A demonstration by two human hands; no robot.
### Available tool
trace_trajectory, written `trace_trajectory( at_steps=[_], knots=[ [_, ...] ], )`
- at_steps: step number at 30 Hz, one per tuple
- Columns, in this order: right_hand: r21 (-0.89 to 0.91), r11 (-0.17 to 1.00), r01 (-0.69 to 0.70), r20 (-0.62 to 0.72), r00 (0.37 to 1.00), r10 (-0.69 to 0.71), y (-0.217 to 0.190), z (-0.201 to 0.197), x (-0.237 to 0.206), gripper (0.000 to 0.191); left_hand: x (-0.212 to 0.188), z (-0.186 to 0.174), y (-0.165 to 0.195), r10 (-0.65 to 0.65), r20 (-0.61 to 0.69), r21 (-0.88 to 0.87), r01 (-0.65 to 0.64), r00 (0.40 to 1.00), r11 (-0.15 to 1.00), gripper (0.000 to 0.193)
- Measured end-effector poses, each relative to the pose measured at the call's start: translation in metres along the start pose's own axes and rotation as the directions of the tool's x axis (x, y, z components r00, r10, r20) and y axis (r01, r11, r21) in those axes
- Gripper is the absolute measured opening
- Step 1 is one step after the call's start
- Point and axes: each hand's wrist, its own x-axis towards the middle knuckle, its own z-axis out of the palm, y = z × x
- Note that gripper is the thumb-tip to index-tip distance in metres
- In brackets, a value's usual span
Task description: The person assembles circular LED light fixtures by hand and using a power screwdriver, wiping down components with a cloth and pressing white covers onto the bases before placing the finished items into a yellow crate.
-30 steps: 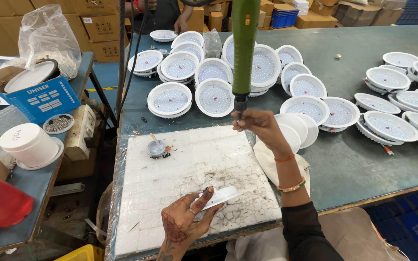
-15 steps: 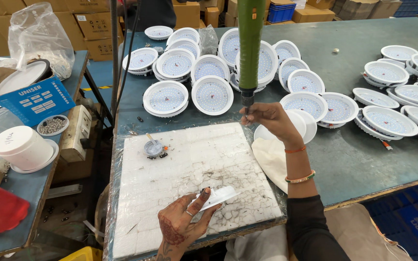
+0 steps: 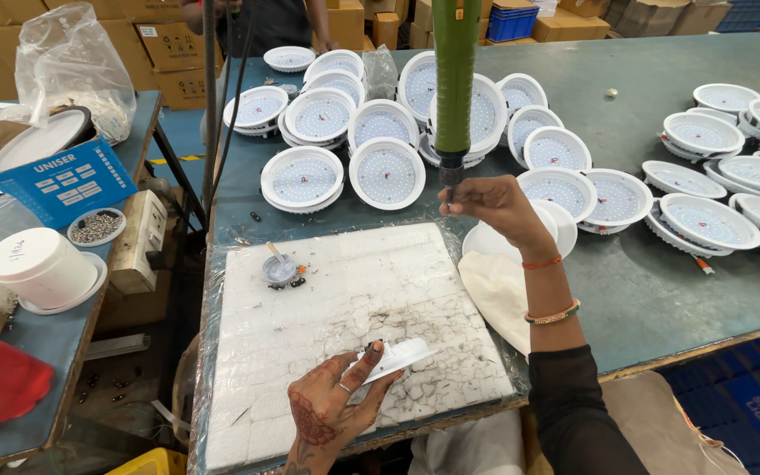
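My left hand (image 3: pixel 332 409) rests on the white foam pad (image 3: pixel 345 299) near its front edge and holds a small white plastic part (image 3: pixel 398 356) against it. My right hand (image 3: pixel 496 204) is raised above the pad's far right corner, fingers pinched at the tip of a hanging green electric screwdriver (image 3: pixel 455 79). A small round dish of screws (image 3: pixel 280 270) sits on the pad's far left side.
Many round white light panels (image 3: pixel 380 171) cover the green table (image 3: pixel 626 290) behind and to the right. A cream cloth (image 3: pixel 496 295) lies beside the pad. On the left bench stand a blue box (image 3: pixel 54 180), a white tub (image 3: pixel 32 264) and a screw bowl (image 3: pixel 97 227).
My right hand has stayed at the screwdriver's tip while it rose slightly away from the pad. My left hand keeps the white part in place.
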Motion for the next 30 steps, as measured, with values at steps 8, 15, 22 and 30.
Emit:
trace_trajectory(
  at_steps=[8, 15, 22, 30],
  knots=[
    [-0.019, 1.000, -0.012, 0.062, 0.998, 0.013, -0.004, 0.005, 0.008, 0.010, 0.000, 0.000, 0.000, -0.003, -0.002, -0.002, 0.003, 1.000, 1.000, 0.063],
    [0.070, 0.998, -0.004, 0.126, 0.992, -0.004, 0.002, 0.018, 0.014, 0.010, 0.001, 0.000, -0.001, 0.001, -0.016, -0.010, -0.002, 1.000, 1.000, 0.062],
    [0.115, 0.993, 0.020, 0.126, 0.991, -0.035, 0.011, 0.025, 0.017, 0.020, 0.001, 0.000, 0.000, 0.011, -0.024, -0.007, -0.011, 1.000, 1.000, 0.064],
    [0.097, 0.995, 0.026, 0.079, 0.996, -0.033, 0.022, 0.020, 0.023, 0.023, 0.001, -0.001, -0.001, -0.001, -0.027, -0.024, 0.001, 1.000, 1.000, 0.065]
  ],
)
